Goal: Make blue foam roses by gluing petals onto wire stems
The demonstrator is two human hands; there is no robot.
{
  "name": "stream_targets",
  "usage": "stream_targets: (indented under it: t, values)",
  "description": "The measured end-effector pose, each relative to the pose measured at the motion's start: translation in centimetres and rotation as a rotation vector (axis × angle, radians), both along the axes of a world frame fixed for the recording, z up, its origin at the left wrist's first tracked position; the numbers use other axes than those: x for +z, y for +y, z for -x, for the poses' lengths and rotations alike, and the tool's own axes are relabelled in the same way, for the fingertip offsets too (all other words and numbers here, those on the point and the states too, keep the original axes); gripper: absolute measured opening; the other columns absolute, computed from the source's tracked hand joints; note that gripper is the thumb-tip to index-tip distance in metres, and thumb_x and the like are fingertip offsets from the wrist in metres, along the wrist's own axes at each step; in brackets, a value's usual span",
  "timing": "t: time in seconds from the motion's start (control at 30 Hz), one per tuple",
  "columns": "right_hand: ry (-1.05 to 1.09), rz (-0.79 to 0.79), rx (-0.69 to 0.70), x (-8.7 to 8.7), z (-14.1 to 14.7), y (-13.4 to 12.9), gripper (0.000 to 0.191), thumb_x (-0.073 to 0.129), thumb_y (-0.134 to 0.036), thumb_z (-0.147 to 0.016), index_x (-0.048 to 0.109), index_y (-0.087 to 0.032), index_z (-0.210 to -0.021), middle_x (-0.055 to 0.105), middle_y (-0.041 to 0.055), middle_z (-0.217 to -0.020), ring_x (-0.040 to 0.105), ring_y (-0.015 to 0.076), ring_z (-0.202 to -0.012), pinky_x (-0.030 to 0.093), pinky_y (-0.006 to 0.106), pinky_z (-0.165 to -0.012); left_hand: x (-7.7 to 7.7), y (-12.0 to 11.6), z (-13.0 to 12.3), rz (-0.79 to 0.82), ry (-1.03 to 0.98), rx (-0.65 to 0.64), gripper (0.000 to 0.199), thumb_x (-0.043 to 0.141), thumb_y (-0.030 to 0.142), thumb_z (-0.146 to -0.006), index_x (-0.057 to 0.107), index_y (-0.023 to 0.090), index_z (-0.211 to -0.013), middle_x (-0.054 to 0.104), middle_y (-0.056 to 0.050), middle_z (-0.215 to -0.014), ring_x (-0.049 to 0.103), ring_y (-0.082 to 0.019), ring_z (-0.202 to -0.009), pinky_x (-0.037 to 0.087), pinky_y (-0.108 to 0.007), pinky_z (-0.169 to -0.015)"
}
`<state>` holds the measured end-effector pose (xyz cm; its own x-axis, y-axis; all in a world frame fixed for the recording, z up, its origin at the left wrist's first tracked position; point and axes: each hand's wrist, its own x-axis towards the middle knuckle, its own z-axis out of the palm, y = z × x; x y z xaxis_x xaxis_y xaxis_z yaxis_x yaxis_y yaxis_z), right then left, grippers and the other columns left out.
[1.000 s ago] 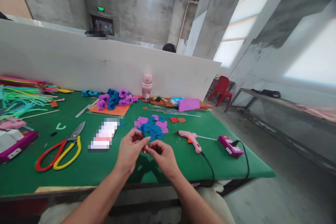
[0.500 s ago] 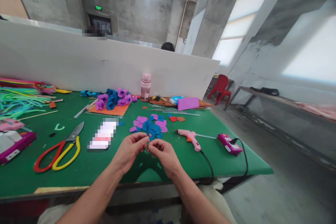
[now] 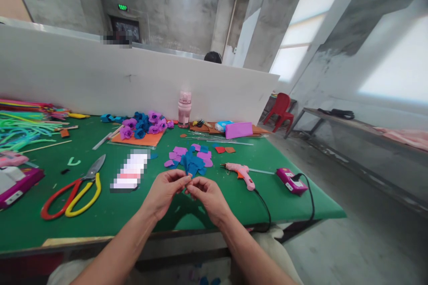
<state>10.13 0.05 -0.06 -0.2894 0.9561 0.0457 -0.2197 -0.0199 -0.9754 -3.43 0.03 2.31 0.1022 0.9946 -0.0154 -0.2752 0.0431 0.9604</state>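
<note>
My left hand (image 3: 170,188) and my right hand (image 3: 206,192) meet over the front of the table, their thumbs and fingertips pinched together. A blue crepe-paper petal (image 3: 186,165) stands up from between the fingertips; its lower end is hidden by them. Just beyond lies a loose pile of blue petals (image 3: 194,162) with purple petals (image 3: 204,156) around it. To the right of my hands rests a pink glue gun (image 3: 241,173) with a clear glue stick in its back.
Red-and-yellow-handled scissors (image 3: 80,187) and a blurred-out phone (image 3: 132,171) lie left. Finished paper flowers (image 3: 142,125) sit on an orange sheet behind, near a pink bottle (image 3: 185,109). A purple power strip (image 3: 290,181) with a black cord lies near the right edge. A white partition (image 3: 133,75) closes the back.
The blue petal now shows upright above my fingertips, where it did not stand out before. Both hands stay nearly in place, and the view has shifted slightly.
</note>
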Motion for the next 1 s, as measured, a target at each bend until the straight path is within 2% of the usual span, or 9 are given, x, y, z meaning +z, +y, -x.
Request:
stream_targets:
  t: [0.1, 0.23, 0.37, 0.43, 0.5, 0.57, 0.8, 0.9, 1.0]
  values:
    - [-0.071, -0.018, -0.032, 0.1, -0.3, 0.3, 0.020, 0.066, -0.035, -0.069, 0.066, -0.017, -0.078, 0.065, 0.0009, -0.069, 0.050, 0.0085, -0.055, 0.037, 0.021, -0.053, 0.1, 0.0, 0.0, 0.007, 0.027, 0.047, 0.021, 0.073, 0.031, -0.062, 0.062, 0.013, -0.060, 0.053, 0.003, -0.052, 0.042, -0.006, -0.047, 0.031, -0.018, -0.044]
    - [-0.183, -0.141, -0.231, 1.4, -2.9, 2.1, 0.021, 0.059, -0.037, -0.075, 0.064, -0.017, -0.080, 0.066, 0.0027, -0.073, 0.052, 0.0097, -0.056, 0.038, 0.021, -0.053, 0.1, 0.1, 0.3, 0.040, 0.024, 0.046, 0.022, 0.075, 0.029, -0.059, 0.063, 0.013, -0.067, 0.058, 0.001, -0.060, 0.047, -0.006, -0.050, 0.035, -0.017, -0.046]
    - [-0.369, -0.308, -0.608, 2.5, -9.9, 4.4, 0.026, 0.052, -0.040, -0.077, 0.062, -0.016, -0.081, 0.066, 0.0031, -0.072, 0.056, 0.0124, -0.060, 0.042, 0.023, -0.057, -0.3, 0.5, 0.5, 0.089, 0.018, 0.071, 0.025, 0.078, 0.027, -0.056, 0.063, 0.014, -0.071, 0.061, 0.000, -0.068, 0.049, -0.005, -0.052, 0.037, -0.016, -0.046]
    - [-0.643, -0.285, -0.787, 2.1, -13.9, 5.0, 0.027, 0.048, -0.040, -0.078, 0.062, -0.016, -0.080, 0.066, 0.0038, -0.075, 0.058, 0.0138, -0.065, 0.042, 0.023, -0.061, -0.4, 0.7, 0.5, 0.103, 0.014, 0.067, 0.026, 0.079, 0.026, -0.055, 0.064, 0.014, -0.072, 0.062, -0.001, -0.071, 0.050, -0.006, -0.053, 0.038, -0.017, -0.046]
    - [-0.939, -0.145, -0.762, 1.3, -16.9, 5.3, 0.031, 0.041, -0.039, -0.080, 0.062, -0.016, -0.079, 0.067, 0.0039, -0.077, 0.058, 0.0141, -0.068, 0.041, 0.023, -0.061, -0.4, 0.7, 0.3, 0.114, 0.012, 0.054, 0.027, 0.079, 0.025, -0.054, 0.064, 0.014, -0.073, 0.062, -0.001, -0.073, 0.050, -0.006, -0.053, 0.038, -0.017, -0.047]
    - [-1.014, -0.062, -0.697, 0.3, -18.4, 5.5, 0.032, 0.043, -0.040, -0.079, 0.062, -0.015, -0.073, 0.066, 0.0042, -0.068, 0.056, 0.0147, -0.063, 0.038, 0.023, -0.057, -0.4, 0.7, 0.0, 0.116, 0.014, 0.040, 0.028, 0.079, 0.025, -0.054, 0.064, 0.013, -0.074, 0.062, -0.001, -0.073, 0.049, -0.005, -0.053, 0.038, -0.017, -0.046]
    - [-1.051, 0.075, -0.436, -1.1, -16.9, 6.2, 0.042, 0.057, -0.044, -0.071, 0.050, -0.017, -0.039, 0.048, 0.0009, -0.033, 0.046, 0.0111, -0.040, 0.031, 0.023, -0.047, -0.6, 1.1, -1.1, 0.098, 0.015, -0.022, 0.029, 0.078, 0.026, -0.057, 0.062, 0.014, -0.078, 0.060, 0.001, -0.071, 0.049, -0.004, -0.053, 0.037, -0.016, -0.047]
    - [-0.969, 0.071, -0.426, -0.8, -16.3, 6.2, 0.037, 0.057, -0.039, -0.073, 0.048, -0.017, -0.044, 0.047, -0.0010, -0.035, 0.043, 0.0094, -0.039, 0.032, 0.021, -0.045, -1.0, 1.3, -1.1, 0.112, 0.013, -0.023, 0.030, 0.078, 0.026, -0.056, 0.061, 0.013, -0.078, 0.060, 0.001, -0.068, 0.049, -0.005, -0.053, 0.037, -0.015, -0.047]
    - [-0.846, 0.056, -0.436, -0.2, -15.3, 5.5, 0.023, 0.049, -0.032, -0.079, 0.051, -0.016, -0.063, 0.056, -0.0012, -0.052, 0.049, 0.0084, -0.044, 0.039, 0.019, -0.047, -1.5, 1.6, -0.7, 0.134, -0.002, -0.019, 0.031, 0.078, 0.026, -0.056, 0.060, 0.013, -0.078, 0.061, 0.000, -0.066, 0.049, -0.004, -0.051, 0.037, -0.015, -0.047]
